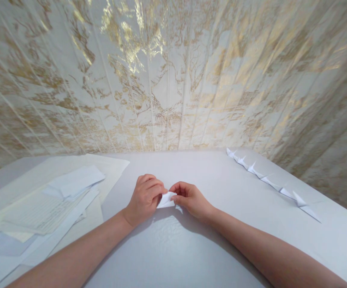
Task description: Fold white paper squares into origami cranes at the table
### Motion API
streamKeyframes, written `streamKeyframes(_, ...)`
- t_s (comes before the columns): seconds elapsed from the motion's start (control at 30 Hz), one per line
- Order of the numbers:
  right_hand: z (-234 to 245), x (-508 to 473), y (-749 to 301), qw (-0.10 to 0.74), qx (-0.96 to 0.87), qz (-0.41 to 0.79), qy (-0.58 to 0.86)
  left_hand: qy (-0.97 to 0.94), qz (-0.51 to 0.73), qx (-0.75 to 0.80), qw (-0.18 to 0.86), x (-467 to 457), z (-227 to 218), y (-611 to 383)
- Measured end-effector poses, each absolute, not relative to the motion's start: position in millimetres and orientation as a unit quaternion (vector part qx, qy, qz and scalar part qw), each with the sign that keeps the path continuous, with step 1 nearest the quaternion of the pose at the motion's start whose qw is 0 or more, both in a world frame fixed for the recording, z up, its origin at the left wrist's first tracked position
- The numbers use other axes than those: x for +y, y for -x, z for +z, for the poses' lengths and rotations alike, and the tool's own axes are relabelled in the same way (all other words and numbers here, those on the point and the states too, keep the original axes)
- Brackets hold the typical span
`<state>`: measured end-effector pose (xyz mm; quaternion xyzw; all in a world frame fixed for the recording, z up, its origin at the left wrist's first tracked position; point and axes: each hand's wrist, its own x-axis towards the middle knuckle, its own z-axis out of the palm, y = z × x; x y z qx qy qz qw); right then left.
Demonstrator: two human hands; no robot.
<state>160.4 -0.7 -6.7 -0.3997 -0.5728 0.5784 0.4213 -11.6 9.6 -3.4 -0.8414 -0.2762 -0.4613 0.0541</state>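
A small folded piece of white paper (165,201) is held between my two hands, just over the middle of the white table. My left hand (147,196) grips its left side, with the fingers curled and partly covering it. On the right side, my right hand (191,199) pinches the paper between thumb and forefinger. A pointed white flap sticks out below the right thumb. The hidden parts of the folds cannot be made out.
Along the table's (221,240) right edge runs a row of several folded paper shapes (287,193) with upright points. To the left lies a pile of loose papers (41,212), some printed. A gold-patterned wall covering (167,80) rises behind the table.
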Motion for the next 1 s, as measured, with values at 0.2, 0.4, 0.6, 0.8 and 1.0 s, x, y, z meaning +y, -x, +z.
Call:
streamKeyframes(0.2,-7,2,-162,0.503,-0.516,0.506,0.475,0.834,-0.455,-0.311,-0.021,4,0,10)
streamKeyframes(0.4,-6,0,-160,0.543,-0.474,0.504,0.476,0.781,-0.454,-0.414,-0.110,3,-2,4)
streamKeyframes(0.6,-11,-4,-157,0.530,-0.510,0.477,0.481,0.727,-0.446,-0.480,-0.204,5,-6,0)
streamKeyframes(0.8,-12,-2,-168,0.509,-0.731,0.213,0.402,0.699,-0.443,-0.467,-0.311,3,4,2)
streamKeyframes(1.0,-11,-1,-173,0.446,-0.804,0.152,0.361,0.730,-0.413,-0.441,-0.319,2,12,5)
